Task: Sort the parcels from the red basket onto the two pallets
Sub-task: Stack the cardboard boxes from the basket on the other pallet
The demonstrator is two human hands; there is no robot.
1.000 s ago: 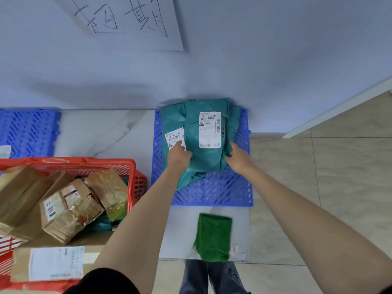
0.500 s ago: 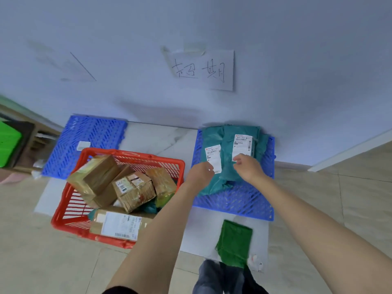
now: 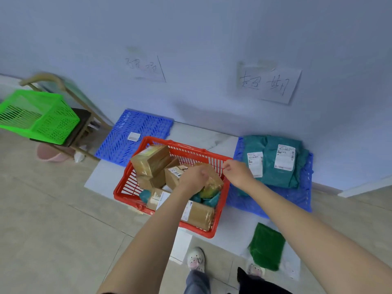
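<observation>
The red basket [image 3: 125, 184] stands on the floor between two blue pallets and holds several brown taped parcels [image 3: 150, 160] and some teal bags. My left hand [image 3: 194, 177] hangs over the parcels in the basket's middle, its fingers pointing down and hidden. My right hand [image 3: 237, 172] hovers above the basket's right rim, loosely curled and holding nothing. Two teal parcels [image 3: 268, 166] with white labels lie stacked on the right pallet [image 3: 297, 198]. The left pallet [image 3: 137, 132] carries only a small white packet [image 3: 134, 136].
A green basket [image 3: 38, 115] sits on a chair at the left, with a pink bucket [image 3: 51, 154] beneath it. A green bag [image 3: 266, 247] lies on the floor near my shoes [image 3: 196, 256]. Paper signs [image 3: 267, 83] hang on the wall above each pallet.
Both hands let go of the teal parcels on the right pallet and moved left toward the red basket. The view pulled back and turned left.
</observation>
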